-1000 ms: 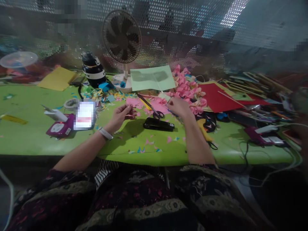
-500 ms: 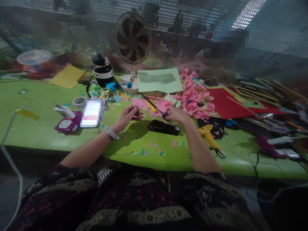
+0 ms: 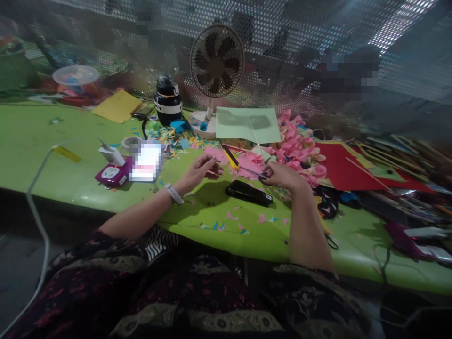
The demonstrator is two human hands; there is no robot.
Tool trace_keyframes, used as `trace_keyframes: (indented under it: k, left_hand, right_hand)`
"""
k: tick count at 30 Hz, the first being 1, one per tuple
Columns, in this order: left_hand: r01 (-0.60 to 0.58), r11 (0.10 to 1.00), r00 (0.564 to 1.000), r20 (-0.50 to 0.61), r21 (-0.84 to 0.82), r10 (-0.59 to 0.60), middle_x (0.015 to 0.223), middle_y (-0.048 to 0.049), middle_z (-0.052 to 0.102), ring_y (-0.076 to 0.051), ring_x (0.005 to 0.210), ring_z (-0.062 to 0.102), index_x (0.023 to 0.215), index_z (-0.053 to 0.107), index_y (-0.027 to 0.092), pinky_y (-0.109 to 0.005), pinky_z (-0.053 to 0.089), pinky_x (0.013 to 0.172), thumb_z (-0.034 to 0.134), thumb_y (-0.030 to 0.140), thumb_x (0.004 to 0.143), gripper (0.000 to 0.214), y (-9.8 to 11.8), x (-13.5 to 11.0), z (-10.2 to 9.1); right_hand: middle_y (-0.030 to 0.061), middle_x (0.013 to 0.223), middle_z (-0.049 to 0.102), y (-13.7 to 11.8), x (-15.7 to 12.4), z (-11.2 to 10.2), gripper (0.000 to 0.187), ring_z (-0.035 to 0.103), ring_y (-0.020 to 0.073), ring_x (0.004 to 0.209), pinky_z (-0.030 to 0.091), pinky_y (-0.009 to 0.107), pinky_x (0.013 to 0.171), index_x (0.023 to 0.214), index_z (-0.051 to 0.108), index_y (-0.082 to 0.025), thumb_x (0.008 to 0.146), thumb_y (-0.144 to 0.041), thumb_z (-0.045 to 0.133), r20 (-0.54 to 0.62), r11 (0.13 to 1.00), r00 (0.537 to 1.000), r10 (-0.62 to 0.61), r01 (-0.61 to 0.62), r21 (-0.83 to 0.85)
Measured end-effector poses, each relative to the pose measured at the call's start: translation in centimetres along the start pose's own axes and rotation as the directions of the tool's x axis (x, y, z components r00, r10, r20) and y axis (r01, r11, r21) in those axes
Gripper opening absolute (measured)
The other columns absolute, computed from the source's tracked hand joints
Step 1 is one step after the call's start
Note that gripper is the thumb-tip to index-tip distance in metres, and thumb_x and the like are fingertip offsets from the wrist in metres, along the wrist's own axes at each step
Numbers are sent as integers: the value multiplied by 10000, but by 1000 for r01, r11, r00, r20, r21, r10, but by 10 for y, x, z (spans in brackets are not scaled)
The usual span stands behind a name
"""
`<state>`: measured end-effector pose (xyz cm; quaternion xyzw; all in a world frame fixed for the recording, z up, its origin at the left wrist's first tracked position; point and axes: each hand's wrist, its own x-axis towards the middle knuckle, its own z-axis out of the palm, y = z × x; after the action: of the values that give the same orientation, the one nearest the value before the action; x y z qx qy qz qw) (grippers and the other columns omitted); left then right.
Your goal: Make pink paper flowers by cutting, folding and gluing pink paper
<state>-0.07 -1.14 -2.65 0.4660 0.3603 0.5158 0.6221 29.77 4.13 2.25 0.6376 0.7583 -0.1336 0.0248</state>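
My left hand [image 3: 199, 171], with a white watch on its wrist, is closed in a pinch on a small pink piece of paper [image 3: 212, 173] just above the green table [image 3: 52, 179]. My right hand [image 3: 282, 175] is closed on the dark handles of a pair of scissors [image 3: 243, 167], whose yellow-sided blades point up and to the left over pink paper. A black stapler [image 3: 250, 193] lies on the table between and just below the two hands.
A small desk fan [image 3: 216, 66] and a pale green sheet [image 3: 247, 124] stand behind the hands. Pink paper flowers [image 3: 300, 150], red sheets [image 3: 341, 165] and sticks fill the right. A purple device [image 3: 113, 173], tape roll [image 3: 129, 142] and black bottle [image 3: 168, 101] sit left. Paper scraps litter the table.
My right hand drew back from the flower pile to the scissors and closed on their handles. My left hand kept its pinch. The view swung to the left.
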Motion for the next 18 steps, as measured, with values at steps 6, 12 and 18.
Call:
trace_keyframes:
  k: [6,12,18]
  left_hand:
    - [-33,999,999,12,-16,33,824,-31,718,-114,714,707,882,564,153,-254,580,691,683,422,901,295,-2,0,1]
    - [-103,994,994,37,-27,104,871,-36,725,-119,742,711,890,545,164,-258,593,700,703,489,867,362,-2,-2,3]
    - [-168,985,985,43,-47,170,839,-27,723,-116,726,712,883,561,167,-240,588,680,732,523,830,399,3,-6,5]
  right_hand:
    - [85,960,688,4,-17,-16,374,652,226,886,540,347,780,1024,639,-194,671,-248,753,-125,851,990,-72,126,510]
    - [79,999,712,-40,-30,-11,504,677,223,945,556,420,917,1053,665,-192,589,-293,833,-166,543,972,-168,232,807]
    - [53,953,715,-69,-33,6,541,687,208,926,574,410,871,1118,617,-209,646,-337,847,-119,473,942,-313,263,841]
